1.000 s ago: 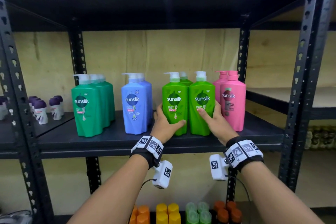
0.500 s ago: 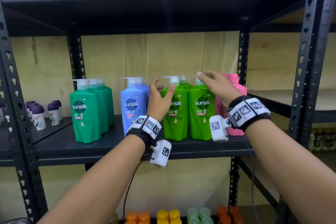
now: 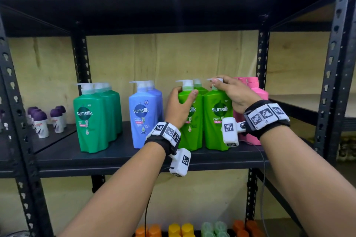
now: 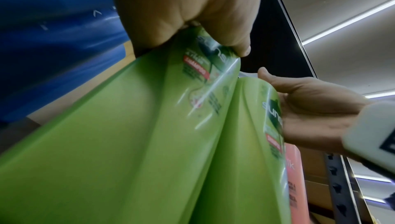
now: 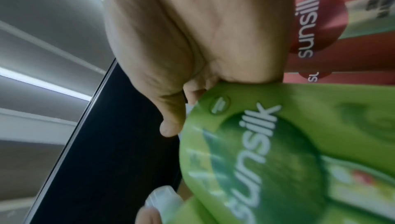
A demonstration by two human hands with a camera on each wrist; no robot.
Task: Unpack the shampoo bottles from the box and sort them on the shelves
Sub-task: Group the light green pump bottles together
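Two lime-green shampoo bottles stand side by side on the black shelf board (image 3: 119, 158). My left hand (image 3: 180, 105) grips the shoulder of the left lime-green bottle (image 3: 195, 127) just under its white pump, thumb in front. The left wrist view shows that hand (image 4: 192, 16) on the same bottle (image 4: 128, 126). My right hand (image 3: 234, 93) is curled over the pump head of the right lime-green bottle (image 3: 215, 121). In the right wrist view its thumb lies beside this bottle's shoulder (image 5: 278, 143). No box is in view.
Dark green bottles (image 3: 92, 119) and blue bottles (image 3: 142, 115) stand to the left, pink bottles (image 3: 254, 90) close on the right. Small purple-capped bottles (image 3: 40, 121) sit on the neighbouring left shelf. Coloured caps (image 3: 181, 229) show on the shelf below. A perforated upright (image 3: 331, 63) bounds the right side.
Both hands have risen from the lower fronts of the lime-green bottles to their tops. The left now clasps a shoulder and the right has come down onto a pump.
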